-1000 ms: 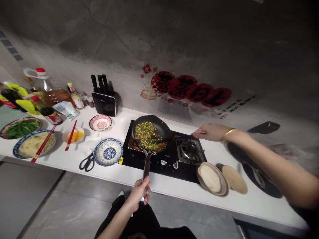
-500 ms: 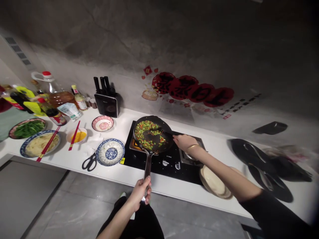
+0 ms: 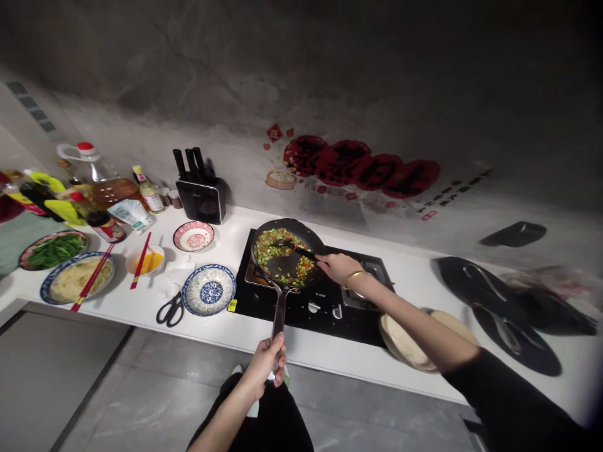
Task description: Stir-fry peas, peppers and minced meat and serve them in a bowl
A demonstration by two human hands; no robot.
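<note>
My left hand is wrapped round the metal handle of a dark frying pan, which sits over the left burner of the black stove. Chopped green and orange vegetables lie in the pan, thickest along its left and front sides. Closed on the handle of a black spatula, my right hand is at the pan's right rim. The spatula's head reaches in among the vegetables on the left, partly hidden by them. A gold bangle circles my right wrist.
Left of the stove lie a blue-and-white plate, scissors, a pink dish, a bowl of beaten egg, a noodle plate and greens. A knife block stands behind. Pale round dough sheets lie right.
My right hand has moved slightly left, pushing the spatula deeper across the pan. The vegetables have shifted and spread toward the front. My left hand keeps its hold on the handle.
</note>
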